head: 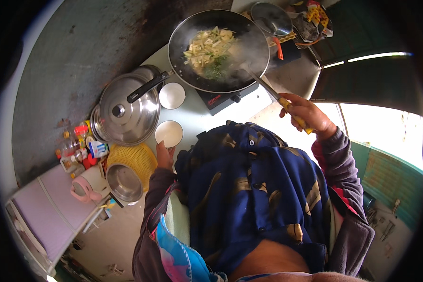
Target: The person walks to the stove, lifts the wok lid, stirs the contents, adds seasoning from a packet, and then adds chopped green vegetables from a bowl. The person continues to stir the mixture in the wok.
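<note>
Steam rises from a large black wok [183, 38] on a gas stove [229, 98]; sliced pale food [209, 44] and chopped greens [216, 67] lie in it. My right hand [305, 114] grips the yellowish handle of a metal spatula [268, 87], whose blade rests inside the wok's near right side, blurred by steam. At the counter's edge my left hand [165, 155] has its fingers at the rim of a white bowl [169, 134]; how firmly it grips is unclear. Another white bowl [172, 96] stands between that one and the wok.
Left of the bowls sits a lidded steel pot [127, 120], with the wok's handle [148, 86] reaching over it. A yellow basket [144, 155], a steel bowl [124, 183] and several bottles [70, 146] are at the left. Behind right lies a glass lid [268, 17].
</note>
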`<control>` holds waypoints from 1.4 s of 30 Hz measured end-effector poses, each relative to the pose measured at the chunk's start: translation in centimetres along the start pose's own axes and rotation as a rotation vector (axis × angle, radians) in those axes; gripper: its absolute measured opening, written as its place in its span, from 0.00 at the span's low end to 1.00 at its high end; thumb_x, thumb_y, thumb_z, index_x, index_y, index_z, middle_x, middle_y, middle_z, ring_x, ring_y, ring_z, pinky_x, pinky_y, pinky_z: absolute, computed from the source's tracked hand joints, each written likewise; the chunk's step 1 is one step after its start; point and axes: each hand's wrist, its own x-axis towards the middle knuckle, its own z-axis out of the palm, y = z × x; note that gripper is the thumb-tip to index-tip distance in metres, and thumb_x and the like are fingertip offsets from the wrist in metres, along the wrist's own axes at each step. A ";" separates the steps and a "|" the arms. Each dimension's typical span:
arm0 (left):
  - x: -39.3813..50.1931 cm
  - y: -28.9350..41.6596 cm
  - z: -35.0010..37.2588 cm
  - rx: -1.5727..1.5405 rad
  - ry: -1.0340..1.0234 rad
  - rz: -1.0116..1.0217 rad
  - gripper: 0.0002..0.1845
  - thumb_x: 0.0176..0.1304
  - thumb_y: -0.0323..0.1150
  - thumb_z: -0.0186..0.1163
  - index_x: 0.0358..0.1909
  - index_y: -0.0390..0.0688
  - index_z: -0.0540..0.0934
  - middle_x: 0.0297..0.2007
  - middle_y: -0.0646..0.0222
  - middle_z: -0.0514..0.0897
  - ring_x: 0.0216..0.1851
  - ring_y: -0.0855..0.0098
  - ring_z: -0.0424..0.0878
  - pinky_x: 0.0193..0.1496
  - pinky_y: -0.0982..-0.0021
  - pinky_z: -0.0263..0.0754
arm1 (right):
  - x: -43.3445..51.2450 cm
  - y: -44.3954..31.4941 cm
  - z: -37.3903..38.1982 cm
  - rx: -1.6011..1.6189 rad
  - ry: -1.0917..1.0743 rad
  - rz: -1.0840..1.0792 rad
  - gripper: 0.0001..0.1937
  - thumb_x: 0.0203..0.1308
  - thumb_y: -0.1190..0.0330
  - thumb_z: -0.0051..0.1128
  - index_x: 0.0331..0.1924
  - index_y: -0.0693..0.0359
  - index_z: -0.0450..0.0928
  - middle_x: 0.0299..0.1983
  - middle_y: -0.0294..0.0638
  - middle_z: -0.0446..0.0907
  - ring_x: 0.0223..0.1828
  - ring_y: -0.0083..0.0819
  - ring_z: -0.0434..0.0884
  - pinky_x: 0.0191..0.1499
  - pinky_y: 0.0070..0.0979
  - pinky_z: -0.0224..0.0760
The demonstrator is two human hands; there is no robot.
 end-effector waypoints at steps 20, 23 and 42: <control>5.8 -4.3 -1.2 -0.256 0.098 -0.082 0.22 0.72 0.44 0.49 0.63 0.48 0.69 0.56 0.64 0.79 0.53 0.63 0.81 0.52 0.60 0.81 | -0.3 -2.0 1.4 -0.151 0.038 0.194 0.29 0.73 0.68 0.44 0.74 0.69 0.56 0.45 0.46 0.81 0.19 0.21 0.73 0.21 0.18 0.68; 6.6 -4.6 -1.6 -0.218 0.110 -0.081 0.22 0.71 0.46 0.49 0.62 0.49 0.71 0.56 0.64 0.79 0.54 0.64 0.81 0.52 0.59 0.80 | 1.8 -1.2 2.0 -0.185 0.007 0.095 0.29 0.72 0.69 0.42 0.75 0.69 0.54 0.44 0.45 0.80 0.21 0.22 0.74 0.23 0.20 0.70; -3.6 4.9 3.2 0.984 0.276 0.678 0.18 0.60 0.30 0.61 0.51 0.34 0.75 0.48 0.55 0.78 0.50 0.58 0.76 0.55 0.58 0.72 | 0.7 -0.8 1.2 -0.148 -0.030 0.095 0.26 0.75 0.62 0.44 0.72 0.63 0.60 0.40 0.38 0.81 0.18 0.21 0.75 0.17 0.19 0.69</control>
